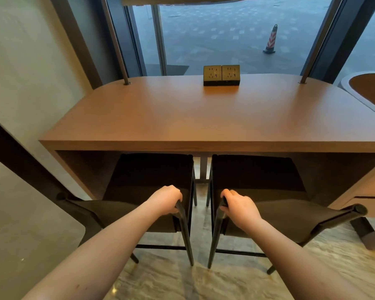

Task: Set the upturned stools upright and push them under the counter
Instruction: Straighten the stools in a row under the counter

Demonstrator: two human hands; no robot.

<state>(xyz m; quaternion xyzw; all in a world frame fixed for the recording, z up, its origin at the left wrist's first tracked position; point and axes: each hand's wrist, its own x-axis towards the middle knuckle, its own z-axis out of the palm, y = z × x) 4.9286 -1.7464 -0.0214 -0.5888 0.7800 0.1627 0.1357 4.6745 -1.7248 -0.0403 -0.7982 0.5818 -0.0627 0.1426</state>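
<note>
Two dark stools stand upright side by side in front of the wooden counter (204,118). The front parts of their seats reach under the counter's edge. My left hand (166,199) grips the right end of the left stool's (139,180) low backrest. My right hand (238,203) grips the left end of the right stool's (268,182) backrest. Both stools' black metal legs rest on the pale marble floor, with a narrow gap between the two stools.
A black double socket box (221,75) sits at the counter's back edge. Two slanted metal posts (115,40) rise from the counter's rear corners. A grey wall (30,83) is close on the left. Another wooden unit (364,202) stands at the right. A striped cone (271,40) stands outside the window.
</note>
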